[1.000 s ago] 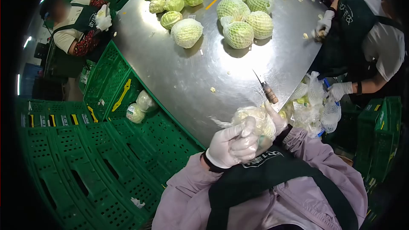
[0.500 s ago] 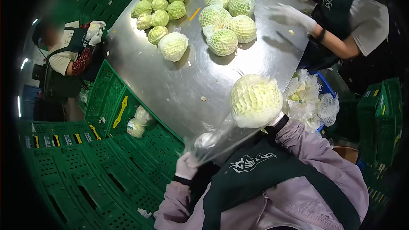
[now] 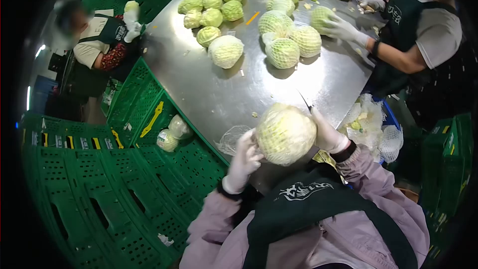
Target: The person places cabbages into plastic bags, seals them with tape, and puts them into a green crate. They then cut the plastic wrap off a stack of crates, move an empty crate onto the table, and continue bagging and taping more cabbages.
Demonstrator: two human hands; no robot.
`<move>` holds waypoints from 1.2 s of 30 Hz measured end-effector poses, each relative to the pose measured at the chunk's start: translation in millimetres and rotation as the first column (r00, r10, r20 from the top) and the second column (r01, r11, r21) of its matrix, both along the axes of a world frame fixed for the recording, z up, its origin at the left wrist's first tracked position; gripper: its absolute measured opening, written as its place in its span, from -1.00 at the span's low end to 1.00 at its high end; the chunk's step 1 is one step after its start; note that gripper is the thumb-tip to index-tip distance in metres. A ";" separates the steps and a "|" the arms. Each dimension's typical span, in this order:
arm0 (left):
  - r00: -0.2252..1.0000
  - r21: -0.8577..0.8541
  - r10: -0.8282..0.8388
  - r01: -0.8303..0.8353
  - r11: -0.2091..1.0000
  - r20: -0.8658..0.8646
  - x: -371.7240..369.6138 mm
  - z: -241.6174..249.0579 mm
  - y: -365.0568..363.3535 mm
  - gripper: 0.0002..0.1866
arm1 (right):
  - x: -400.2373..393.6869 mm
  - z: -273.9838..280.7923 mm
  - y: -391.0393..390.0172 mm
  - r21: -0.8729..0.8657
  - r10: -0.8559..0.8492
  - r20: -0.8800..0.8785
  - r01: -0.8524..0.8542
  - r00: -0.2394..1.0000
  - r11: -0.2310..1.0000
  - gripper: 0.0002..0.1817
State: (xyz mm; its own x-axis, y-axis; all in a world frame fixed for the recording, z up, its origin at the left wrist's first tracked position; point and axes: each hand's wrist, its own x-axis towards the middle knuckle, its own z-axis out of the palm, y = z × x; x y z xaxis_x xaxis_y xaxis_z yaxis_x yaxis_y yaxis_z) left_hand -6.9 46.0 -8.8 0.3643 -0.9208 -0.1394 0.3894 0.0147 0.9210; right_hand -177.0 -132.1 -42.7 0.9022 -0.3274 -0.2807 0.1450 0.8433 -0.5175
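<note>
A pale cabbage (image 3: 286, 133) in a patterned wrap hangs between my hands, in front of my apron and over the near table edge. My gloved left hand (image 3: 244, 158) touches its left side with the fingers curved. My gloved right hand (image 3: 328, 132) holds its right side; a thin dark blade (image 3: 304, 100) sticks up by those fingers. Clear plastic film (image 3: 233, 139) lies crumpled on the metal table (image 3: 199, 99) behind my left hand.
Bare cabbages (image 3: 211, 17) and netted cabbages (image 3: 283, 52) sit on the table. A co-worker's gloved hand (image 3: 346, 31) touches a cabbage at right; another person (image 3: 107, 35) stands at left. Green crates (image 3: 94, 189) line the left. A blue bin (image 3: 391, 114) holds leaves and netting.
The clear film has left my left hand, which now touches the cabbage. My right hand has moved to its side. The co-worker at right now touches a cabbage. The view has shifted.
</note>
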 end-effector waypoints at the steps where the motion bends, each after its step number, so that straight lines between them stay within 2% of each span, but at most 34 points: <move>1: 0.998 -0.185 0.020 -0.032 0.982 -0.066 -8.8 -14.6 -12.1 -0.02 | -0.2 1.3 2.5 -0.123 0.039 -0.004 -0.039 0.999 0.992 -0.37; 2: 0.969 -0.160 -0.041 0.001 0.987 -0.245 -6.8 -30.8 -12.1 0.04 | 0.2 1.1 5.2 -0.524 0.021 0.014 -0.010 1.000 0.852 -0.28; 3: 0.904 -0.144 -0.094 0.037 0.989 -0.418 -5.3 -34.3 -14.4 0.11 | 0.2 10.0 3.8 -0.393 0.120 0.060 -0.087 0.991 0.916 -0.07; 4: 0.868 -0.197 -0.123 0.030 0.980 -0.480 -5.0 -36.4 -16.0 0.01 | -10.5 27.1 8.7 -0.538 0.154 -0.033 -0.148 0.987 0.830 0.06; 5: 0.870 -0.195 -0.117 0.025 0.980 -0.478 -7.7 -29.8 -19.8 0.01 | -12.8 64.4 17.5 -0.660 0.171 -0.132 -0.215 0.976 0.720 0.19; 6: 0.769 -0.200 -0.048 -0.105 0.974 -0.637 -12.3 -21.7 -23.5 -0.04 | -9.6 61.2 27.9 -0.888 0.032 -0.099 -0.103 0.995 0.448 0.33; 7: 0.633 -0.179 0.009 -0.233 0.956 -0.774 -17.9 -14.2 -27.6 -0.08 | -7.2 70.0 37.3 -0.980 -0.149 -0.201 -0.199 0.968 0.027 0.30; 8: 0.981 0.078 0.188 -0.192 0.978 0.051 -23.9 -8.6 -33.8 -0.18 | -5.3 68.7 48.3 -0.970 -0.235 -0.234 -0.211 0.944 0.119 0.09; 9: 0.981 0.077 0.186 -0.190 0.979 0.053 -21.2 -11.3 -33.3 -0.18 | -4.6 65.1 55.7 -0.955 -0.317 -0.271 -0.212 0.909 0.209 -0.10; 10: 0.916 0.081 0.087 -0.129 0.988 0.391 -15.1 -18.3 -32.4 -0.19 | -10.9 49.6 52.6 -0.946 -0.332 -0.293 -0.223 0.897 0.235 -0.38; 11: 0.733 0.104 -0.016 -0.075 0.992 0.680 -8.8 -26.2 -31.6 -0.19 | -10.5 51.5 47.5 -0.937 -0.344 -0.316 -0.234 0.884 0.260 -0.65; 12: 0.457 0.145 -0.113 -0.036 0.989 0.882 -5.0 -33.5 -30.9 -0.19 | -9.8 56.8 47.5 -0.987 -0.492 -0.144 -0.088 0.859 0.136 -0.95; 13: 0.458 0.146 -0.113 -0.036 0.989 0.882 -6.3 -40.7 -28.7 -0.19 | -20.1 69.7 42.6 -0.957 -0.408 -0.190 -0.076 0.893 0.279 -0.91; 14: 0.823 0.069 -0.041 0.002 0.998 0.567 -10.9 -46.6 -26.9 -0.29 | -24.4 82.2 37.6 -0.971 -0.393 -0.094 0.004 0.915 0.241 -0.92; 15: 0.994 -0.016 0.002 0.000 1.000 0.112 -16.0 -54.7 -25.3 -0.33 | -29.3 92.1 34.9 -0.975 -0.375 0.002 0.085 0.927 0.204 -0.92; 16: 0.878 0.002 0.078 -0.088 0.996 -0.472 -20.2 -71.8 -24.6 -0.12 | -36.9 100.6 35.6 -0.978 -0.372 -0.046 0.034 0.927 0.205 -0.94; 17: 0.877 0.001 0.075 -0.084 0.996 -0.474 -21.0 -70.5 -26.5 -0.12 | -41.6 106.1 34.4 -0.978 -0.375 -0.048 0.033 0.926 0.205 -0.94; 18: 0.715 -0.061 -0.105 0.088 0.994 -0.691 -22.1 -69.6 -27.9 -0.02 | -45.5 110.6 33.0 -0.983 -0.284 0.047 0.095 0.958 0.157 -0.94; 19: 0.472 -0.165 -0.259 0.231 0.959 -0.843 -24.4 -67.9 -29.2 0.08 | -48.5 116.9 31.2 -0.980 -0.185 0.138 0.161 0.973 0.116 -0.94; 20: 0.466 -0.178 -0.316 0.316 0.932 -0.826 -33.4 -46.1 -30.3 0.17 | -49.8 128.7 30.7 -0.993 -0.016 0.067 0.068 0.998 0.096 -0.95; 21: 0.469 -0.138 -0.283 0.320 0.937 -0.837 -45.6 -50.4 -33.6 0.18 | -48.8 136.8 36.1 -1.000 0.084 -0.009 -0.008 0.996 -0.018 -0.91; 23: 0.288 -0.217 -0.404 0.513 0.831 -0.868 -51.6 -66.3 -34.9 0.18 | -54.9 149.9 43.9 -0.984 0.263 -0.136 -0.099 0.955 -0.150 -0.87; 24: 0.285 -0.223 -0.416 0.523 0.822 -0.863 -55.3 -75.6 -36.5 0.18 | -56.7 156.5 43.6 -0.994 0.336 -0.095 -0.074 0.937 -0.076 -0.91; 25: 0.235 -0.304 -0.519 0.589 0.749 -0.822 -61.1 -85.2 -34.9 0.18 | -58.6 159.3 40.3 -0.994 0.325 -0.097 -0.075 0.941 -0.079 -0.91; 26: 0.175 -0.379 -0.611 0.644 0.664 -0.772 -65.3 -90.0 -34.3 0.17 | -60.6 161.5 34.2 -0.979 0.349 0.020 -0.053 0.937 0.199 -0.94; 27: 0.168 -0.382 -0.612 0.647 0.660 -0.773 -65.5 -70.5 -41.2 0.17 | -64.4 163.4 30.9 -0.886 0.342 0.140 -0.036 0.929 0.462 -0.93; 28: 0.183 -0.411 -0.657 0.650 0.638 -0.731 -63.5 -49.8 -49.6 0.17 | -73.2 164.8 33.1 -0.641 0.353 0.066 -0.231 0.933 0.732 -0.88; 29: 0.201 -0.441 -0.703 0.654 0.615 -0.682 -60.3 -34.6 -56.2 0.16 | -77.5 164.0 37.0 -0.554 0.266 0.068 -0.185 0.961 0.812 -0.94; 31: 0.201 -0.399 -0.663 0.662 0.634 -0.721 -56.7 -33.8 -57.7 0.18 | -79.6 159.2 35.9 -0.582 0.052 0.313 0.148 0.948 0.800 -0.98; 32: 0.267 -0.382 -0.688 0.671 0.635 -0.675 -56.6 -28.3 -60.8 0.18 | -78.2 165.3 36.3 -0.420 -0.155 0.415 0.340 0.897 0.842 -0.94; 33: 0.328 -0.367 -0.710 0.680 0.635 -0.623 -57.1 -25.1 -62.8 0.19 | -76.6 173.8 34.4 -0.234 -0.365 0.474 0.514 0.802 0.825 -0.89; 35: 0.284 -0.370 -0.665 0.652 0.662 -0.690 -64.8 -27.5 -64.8 0.17 | -84.4 178.7 17.0 -0.095 -0.411 0.701 0.648 0.582 0.755 -0.68; 36: 0.241 -0.370 -0.617 0.620 0.692 -0.749 -68.0 -29.6 -66.4 0.15 | -92.7 175.2 8.4 -0.099 -0.412 0.699 0.650 0.584 0.753 -0.68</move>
